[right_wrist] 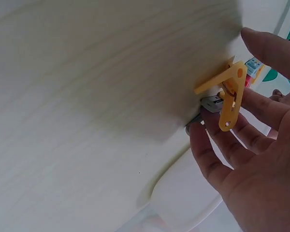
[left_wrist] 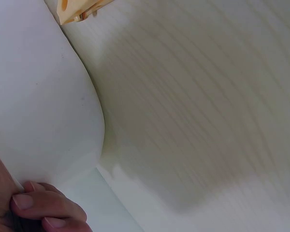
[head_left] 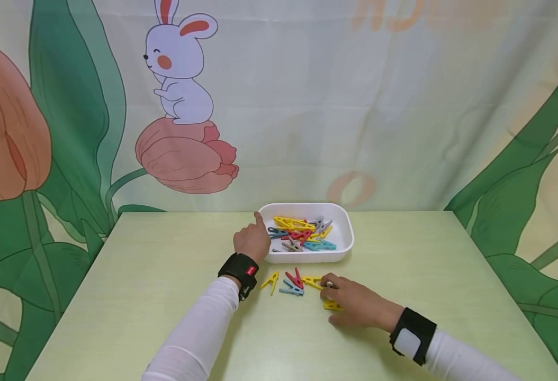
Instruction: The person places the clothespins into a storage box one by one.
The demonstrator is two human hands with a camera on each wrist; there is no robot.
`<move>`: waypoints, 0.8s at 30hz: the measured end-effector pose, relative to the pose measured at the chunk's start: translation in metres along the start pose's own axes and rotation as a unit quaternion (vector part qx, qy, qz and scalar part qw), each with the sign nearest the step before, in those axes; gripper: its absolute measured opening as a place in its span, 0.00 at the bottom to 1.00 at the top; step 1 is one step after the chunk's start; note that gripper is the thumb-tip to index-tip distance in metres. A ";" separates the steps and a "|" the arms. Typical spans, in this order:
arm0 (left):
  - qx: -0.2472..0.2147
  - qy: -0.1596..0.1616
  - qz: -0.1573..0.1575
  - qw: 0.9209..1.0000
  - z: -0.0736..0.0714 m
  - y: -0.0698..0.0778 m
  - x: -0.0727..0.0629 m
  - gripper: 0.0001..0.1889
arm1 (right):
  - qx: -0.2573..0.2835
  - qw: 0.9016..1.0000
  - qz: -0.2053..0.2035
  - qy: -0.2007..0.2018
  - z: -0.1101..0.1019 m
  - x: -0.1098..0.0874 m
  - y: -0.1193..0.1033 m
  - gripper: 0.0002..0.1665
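A white tray [head_left: 307, 257] at the table's back holds several clothespins in yellow, red, grey and blue. My left hand [head_left: 252, 242] is at the tray's left end; in the left wrist view its curled fingers [left_wrist: 48, 205] grip the tray wall. My right hand [head_left: 357, 304] reaches over clothespins in front of the tray. In the right wrist view its fingertips touch a grey clothespin [right_wrist: 212, 103] beside a yellow clothespin [right_wrist: 232, 92], with the thumb held apart. Left of that hand lie a yellow clothespin [head_left: 271, 281], a red clothespin [head_left: 295, 278] and a blue clothespin [head_left: 292, 289].
The pale wood-grain table [head_left: 164, 296] spreads to both sides of the hands. Right behind its back edge hangs a curtain [head_left: 284, 116] printed with a rabbit and flowers.
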State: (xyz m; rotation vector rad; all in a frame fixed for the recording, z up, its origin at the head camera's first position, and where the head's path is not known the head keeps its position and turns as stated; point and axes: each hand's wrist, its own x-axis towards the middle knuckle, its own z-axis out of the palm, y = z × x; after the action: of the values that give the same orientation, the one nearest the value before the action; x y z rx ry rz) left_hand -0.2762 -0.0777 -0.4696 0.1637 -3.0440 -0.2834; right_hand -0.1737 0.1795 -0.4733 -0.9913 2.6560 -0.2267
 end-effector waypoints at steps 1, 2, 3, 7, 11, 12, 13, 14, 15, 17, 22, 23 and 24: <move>0.000 -0.001 0.000 1.000 0.000 0.000 0.000 0.33 | -0.003 1.000 -0.001 0.003 0.001 0.000 0.000 0.28; -0.001 -0.001 0.000 1.000 0.000 0.000 0.000 0.33 | -0.007 1.000 -0.001 0.005 0.001 0.001 0.000 0.27; -0.002 -0.002 -0.001 1.000 -0.001 0.000 0.000 0.33 | -0.007 1.000 0.000 0.007 0.002 0.001 0.000 0.26; -0.001 -0.005 -0.001 1.000 0.000 0.000 -0.001 0.33 | -0.001 1.000 0.002 0.016 0.004 0.002 -0.001 0.23; -0.001 -0.008 -0.001 1.000 0.000 0.000 0.000 0.33 | 0.002 1.000 -0.007 0.027 0.005 0.002 0.000 0.16; -0.002 -0.008 -0.001 1.000 0.000 0.000 -0.001 0.33 | 0.001 1.000 -0.010 0.030 0.005 0.002 0.000 0.15; -0.003 -0.008 -0.002 1.000 -0.001 0.000 -0.001 0.33 | 0.000 0.999 -0.014 0.033 0.006 0.003 0.001 0.14; -0.004 -0.008 -0.002 1.000 -0.001 0.000 -0.001 0.33 | -0.001 0.999 -0.016 0.035 0.006 0.003 0.001 0.13; -0.003 -0.009 -0.003 1.000 -0.001 0.001 -0.001 0.33 | 0.000 0.999 -0.018 0.037 0.006 0.003 0.002 0.12; -0.004 -0.009 -0.003 1.000 -0.001 0.001 0.000 0.33 | 0.003 0.999 -0.021 0.040 0.007 0.003 0.003 0.12; -0.002 -0.008 -0.004 1.000 -0.001 0.001 0.000 0.33 | 0.001 0.999 -0.023 0.046 0.005 0.003 0.003 0.11; -0.002 -0.008 -0.004 1.000 -0.001 0.001 0.000 0.33 | -0.001 0.999 -0.024 0.048 0.004 0.003 0.003 0.11; -0.002 -0.007 -0.005 1.000 0.000 0.001 0.000 0.33 | -0.004 0.998 -0.024 0.051 0.003 0.003 0.003 0.11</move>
State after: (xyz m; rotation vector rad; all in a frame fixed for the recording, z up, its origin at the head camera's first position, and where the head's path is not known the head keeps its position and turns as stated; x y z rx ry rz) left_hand -0.2764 -0.0772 -0.4691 0.1761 -3.0566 -0.2916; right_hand -0.1769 0.1798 -0.4779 -1.0746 2.7281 -0.2838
